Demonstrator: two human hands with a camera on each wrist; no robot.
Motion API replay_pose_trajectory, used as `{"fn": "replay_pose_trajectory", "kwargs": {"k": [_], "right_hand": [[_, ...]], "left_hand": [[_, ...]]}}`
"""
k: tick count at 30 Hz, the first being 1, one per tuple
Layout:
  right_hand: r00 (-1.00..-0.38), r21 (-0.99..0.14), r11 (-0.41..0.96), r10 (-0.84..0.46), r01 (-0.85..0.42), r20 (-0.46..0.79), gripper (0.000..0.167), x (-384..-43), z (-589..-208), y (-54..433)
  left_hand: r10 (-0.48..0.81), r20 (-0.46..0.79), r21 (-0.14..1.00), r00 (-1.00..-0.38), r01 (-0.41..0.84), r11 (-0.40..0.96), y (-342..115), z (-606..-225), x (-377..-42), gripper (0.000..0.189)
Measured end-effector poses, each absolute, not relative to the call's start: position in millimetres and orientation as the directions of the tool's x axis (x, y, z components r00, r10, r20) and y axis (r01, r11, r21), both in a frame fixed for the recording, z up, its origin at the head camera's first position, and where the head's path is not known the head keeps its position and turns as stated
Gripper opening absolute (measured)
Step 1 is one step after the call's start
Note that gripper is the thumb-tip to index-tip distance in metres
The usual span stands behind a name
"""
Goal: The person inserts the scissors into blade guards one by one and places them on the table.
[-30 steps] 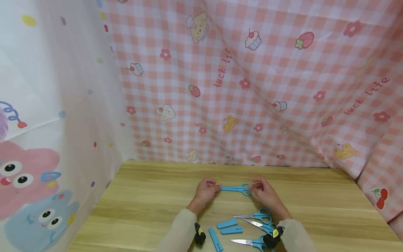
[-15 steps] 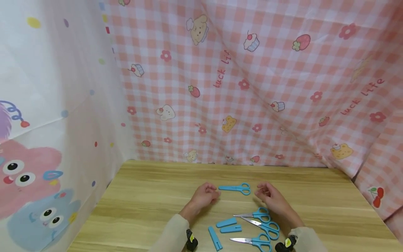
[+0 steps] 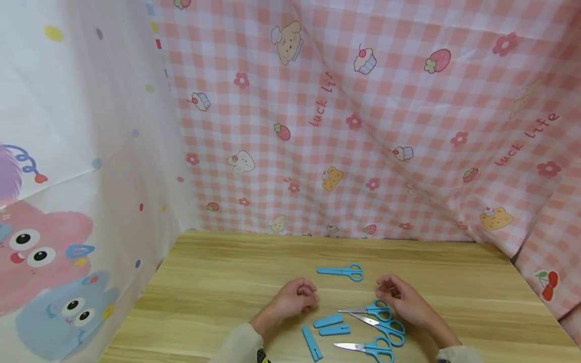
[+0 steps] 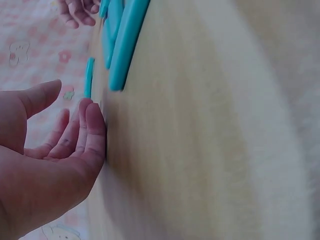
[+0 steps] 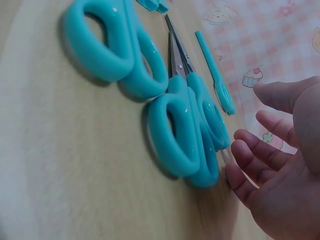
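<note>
A pair of blue scissors in a blue sheath (image 3: 333, 271) lies flat on the table, beyond both hands. My left hand (image 3: 292, 298) rests near the tabletop, left of the loose sheaths, its fingers loosely curled around nothing. On the other side, my right hand (image 3: 404, 298) is just right of the bare scissors, also holding nothing. Two bare scissors (image 3: 381, 327) overlap there, and another bare pair (image 3: 363, 347) lies nearer me. In the right wrist view, blue handles (image 5: 172, 135) lie beside the relaxed fingers (image 5: 260, 150). The left wrist view shows blue sheaths (image 4: 127, 45) past the fingertips.
Several loose blue pieces lie on the wooden table (image 3: 218, 292): two sheaths (image 3: 335, 329) side by side and one sheath (image 3: 311, 344) slanting toward me. A pink checked cloth (image 3: 290, 126) hangs behind the table, and a white printed cloth (image 3: 113, 151) hangs at its left.
Both hands have let go of the sheathed scissors, moved apart and drawn back toward me. The sheathed scissors stay on the table at the back.
</note>
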State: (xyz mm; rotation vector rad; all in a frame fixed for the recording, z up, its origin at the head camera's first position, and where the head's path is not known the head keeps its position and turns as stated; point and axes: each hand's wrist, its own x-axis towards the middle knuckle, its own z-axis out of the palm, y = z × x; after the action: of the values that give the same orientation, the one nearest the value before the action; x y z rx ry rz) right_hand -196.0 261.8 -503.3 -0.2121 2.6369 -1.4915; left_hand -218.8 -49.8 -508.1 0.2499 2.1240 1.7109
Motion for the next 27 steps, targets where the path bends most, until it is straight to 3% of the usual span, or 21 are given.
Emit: {"fn": "replay_pose_trajectory", "kwargs": {"k": [16,27], "right_hand": [[-0.984,-0.864,0.501,-0.174,-0.059,-0.034,0.033,-182.4,-505.0,270.8],[-0.981,-0.939,0.343,-0.188,-0.029,-0.038,0.038,-184.5,-520.6,274.2]], "left_hand": [[0.453,-0.183,0.960,-0.872,-0.060,0.272,-38.7,-502.9,-198.1,0.018],[0.493,-0.245,0.932,-0.835,-0.061,0.358,-35.1,-502.5,-200.5,0.024]]}}
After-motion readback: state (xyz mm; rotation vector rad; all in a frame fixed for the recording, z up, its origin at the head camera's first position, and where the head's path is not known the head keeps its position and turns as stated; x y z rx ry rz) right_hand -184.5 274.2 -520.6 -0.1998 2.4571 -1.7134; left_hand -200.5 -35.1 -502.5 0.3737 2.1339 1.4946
